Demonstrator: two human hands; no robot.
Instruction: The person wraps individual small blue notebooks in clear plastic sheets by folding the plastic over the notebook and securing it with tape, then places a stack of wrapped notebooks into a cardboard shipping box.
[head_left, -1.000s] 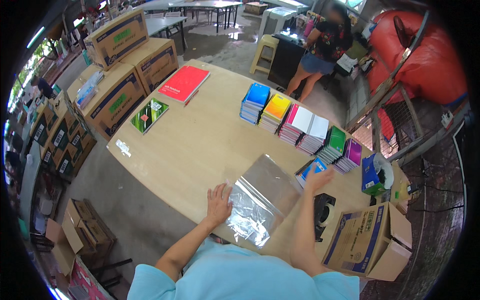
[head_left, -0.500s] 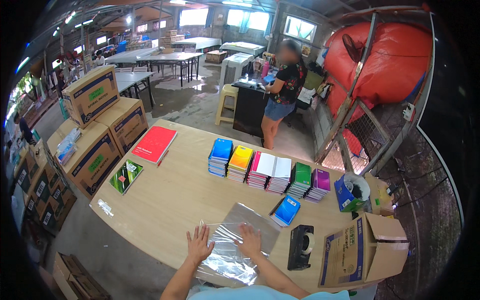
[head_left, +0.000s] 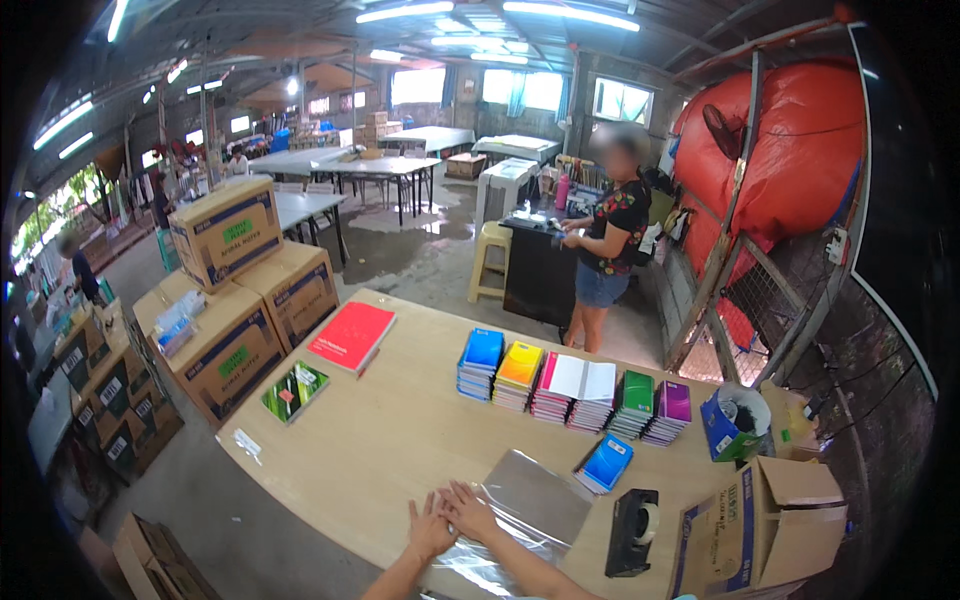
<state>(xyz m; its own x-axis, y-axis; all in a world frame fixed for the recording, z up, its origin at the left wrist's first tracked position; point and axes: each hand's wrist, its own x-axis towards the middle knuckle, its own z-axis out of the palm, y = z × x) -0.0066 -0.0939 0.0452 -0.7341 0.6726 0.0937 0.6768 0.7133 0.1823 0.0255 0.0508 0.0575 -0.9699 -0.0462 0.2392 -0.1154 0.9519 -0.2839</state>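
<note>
At table's (head_left: 400,420) near edge: left hand (head_left: 431,530), right hand (head_left: 470,515), fingers extended, on clear plastic (head_left: 530,490).
Toward right edge: blue notebooks (head_left: 606,463), tape dispenser (head_left: 632,540), carton (head_left: 720,535).

A red notebook (head_left: 352,335) lies at the far-left corner of the table (head_left: 400,410); a green notebook (head_left: 295,391) near the left edge, cartons (head_left: 235,365) stacked beyond it; another carton (head_left: 715,535) at the near-right corner.

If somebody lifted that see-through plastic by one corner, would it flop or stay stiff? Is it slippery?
The clear plastic would probably flop, since it looks thin and is creased. It may be slippery, because its surface is smooth and shiny. It's likely light for its size too: it looks thin enough for the table to show through.
</note>
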